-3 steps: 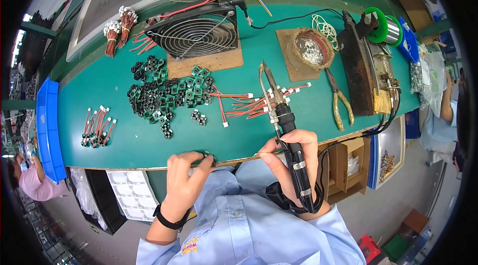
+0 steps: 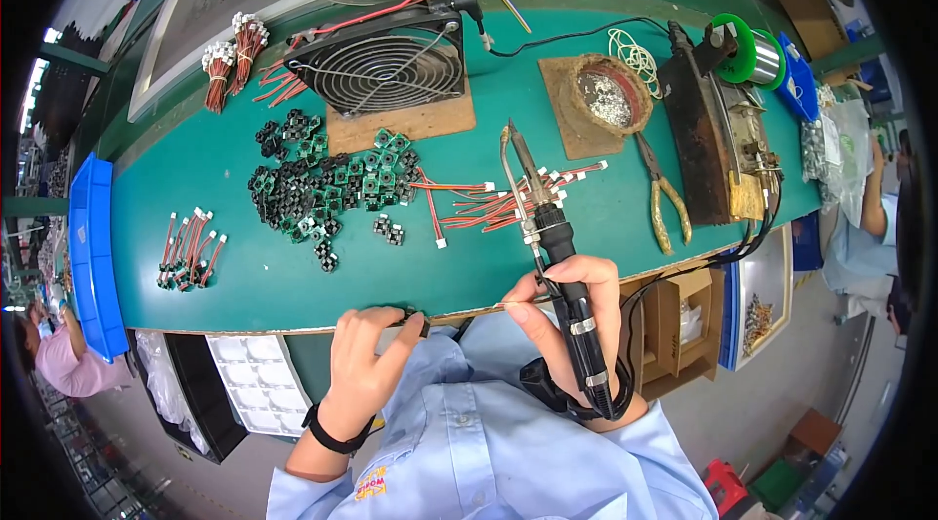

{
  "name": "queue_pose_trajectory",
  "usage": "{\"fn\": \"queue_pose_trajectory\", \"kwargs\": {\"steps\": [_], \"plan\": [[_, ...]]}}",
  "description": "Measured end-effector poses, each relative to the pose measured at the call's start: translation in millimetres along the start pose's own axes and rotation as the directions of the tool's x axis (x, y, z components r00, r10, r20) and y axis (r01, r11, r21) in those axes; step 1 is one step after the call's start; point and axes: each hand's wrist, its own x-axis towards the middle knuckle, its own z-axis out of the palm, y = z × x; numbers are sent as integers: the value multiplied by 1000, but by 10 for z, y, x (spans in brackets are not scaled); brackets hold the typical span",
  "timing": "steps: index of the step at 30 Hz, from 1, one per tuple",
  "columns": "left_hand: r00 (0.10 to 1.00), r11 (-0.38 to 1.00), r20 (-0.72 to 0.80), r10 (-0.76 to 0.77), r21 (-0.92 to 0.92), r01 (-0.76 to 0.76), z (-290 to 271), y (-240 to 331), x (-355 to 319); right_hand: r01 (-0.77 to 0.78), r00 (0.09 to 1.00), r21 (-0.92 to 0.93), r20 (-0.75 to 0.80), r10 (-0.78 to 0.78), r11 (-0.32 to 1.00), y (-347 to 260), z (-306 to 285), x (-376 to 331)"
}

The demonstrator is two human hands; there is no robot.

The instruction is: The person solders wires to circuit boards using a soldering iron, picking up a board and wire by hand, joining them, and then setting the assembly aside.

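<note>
At the bench's front edge, my left hand (image 2: 363, 356) pinches a small dark circuit module (image 2: 418, 322) between thumb and fingers. My right hand (image 2: 576, 320) is wrapped round a black soldering iron (image 2: 555, 238) with a thin metal tube clamped along it. The iron's tip points up and away, over the bench. A thin wire-like strand (image 2: 505, 304) sticks out leftward by the right thumb and index finger. Beyond the iron lie several red-and-white cables (image 2: 489, 217) with white connectors. A pile of green-and-black circuit modules (image 2: 332, 178) spreads to their left.
A black fan (image 2: 386, 70) stands on a board at the back. Right of centre are a round pot of solder scraps (image 2: 640, 109), pliers (image 2: 664, 197) and a green solder spool (image 2: 747, 49). Modules with cables attached (image 2: 191, 251) lie left, near a blue bin (image 2: 93, 251).
The module in my left fingers has turned slightly and shows more of its dark side. My right hand and the iron have barely moved.
</note>
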Motion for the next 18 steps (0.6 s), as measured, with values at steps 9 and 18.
{"fn": "queue_pose_trajectory", "kwargs": {"steps": [9, 18], "plan": [[866, -81, 366, -342, -929, 360, -188, 294, 401, 126, 991, -98, 59, -120, 987, -233, 92, 16], [919, -345, 328, -218, -907, 242, -85, 213, 396, 258, 963, -246, 139, -230, 934, -428, 199, 137]]}}
